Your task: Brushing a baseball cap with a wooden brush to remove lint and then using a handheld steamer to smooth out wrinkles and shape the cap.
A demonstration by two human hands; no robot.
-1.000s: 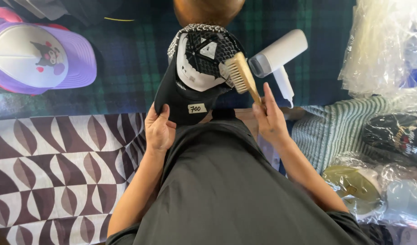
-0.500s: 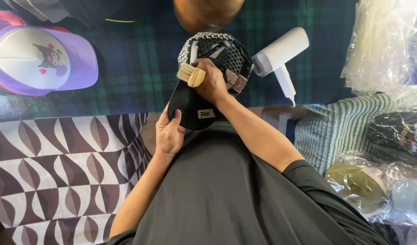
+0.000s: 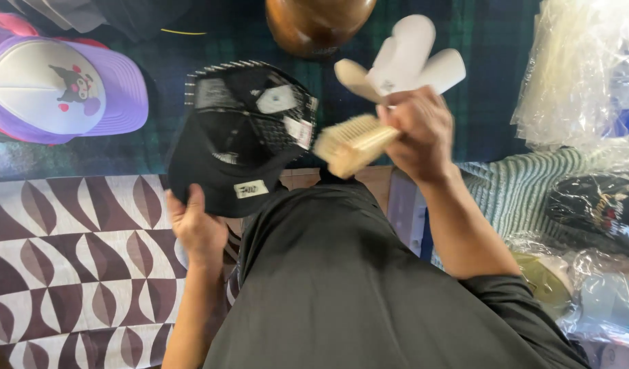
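A: State the position of the black cap [image 3: 239, 137].

B: It is raised above the lap, inside turned toward the camera, with its brim pointing down to the left hand [image 3: 197, 229]. A small white sticker sits on the brim. Mesh panels and white tags show in the crown.

A: Left hand condition?

B: Closed on the brim edge, thumb on top and the other digits underneath. It carries the cap alone.

A: Right hand [image 3: 418, 133]?

B: Curled into a fist around the handle of a pale wooden brush [image 3: 354, 142]. The bristle block projects from the fist toward the cap. Whether the bristles touch the cap cannot be told; the brush is blurred.

A: Surroundings?

B: Just beyond the right hand lies a white spray bottle [image 3: 407, 58], blurred. Beyond the cap stands a brown rounded form [image 3: 314, 24]. Well beyond and outboard of the left hand rests a purple-and-white cap [image 3: 61, 89] on dark plaid cloth [image 3: 499, 75]. Outboard of the right hand are clear plastic bags [image 3: 581, 68] and a striped green knit [image 3: 526, 198]. Under the left forearm is a brown-and-white patterned cloth [image 3: 68, 260].
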